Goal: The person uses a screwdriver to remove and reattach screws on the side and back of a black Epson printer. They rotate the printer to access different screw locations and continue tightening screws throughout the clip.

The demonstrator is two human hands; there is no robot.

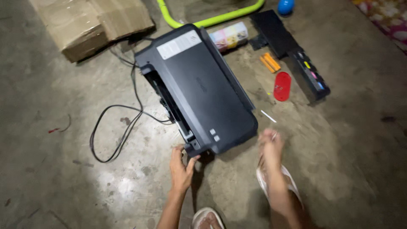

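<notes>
My left hand touches the near corner of the black printer lying on the concrete floor, fingers spread, not clamped. My right hand is blurred; it may pinch a thin tool, cannot tell. The printer looks bulky, stiff, smooth plastic; best gripped by its edges. A cable trails left; cardboard box, red cap, orange pieces and black tray beyond.

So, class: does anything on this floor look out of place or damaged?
Yes. The black printer lies askew on the bare concrete floor, and a detached black panel and ink tank unit lie apart beside it. Its cable trails loose. The left hand touches the printer's corner; the right hand is blurred.
</notes>
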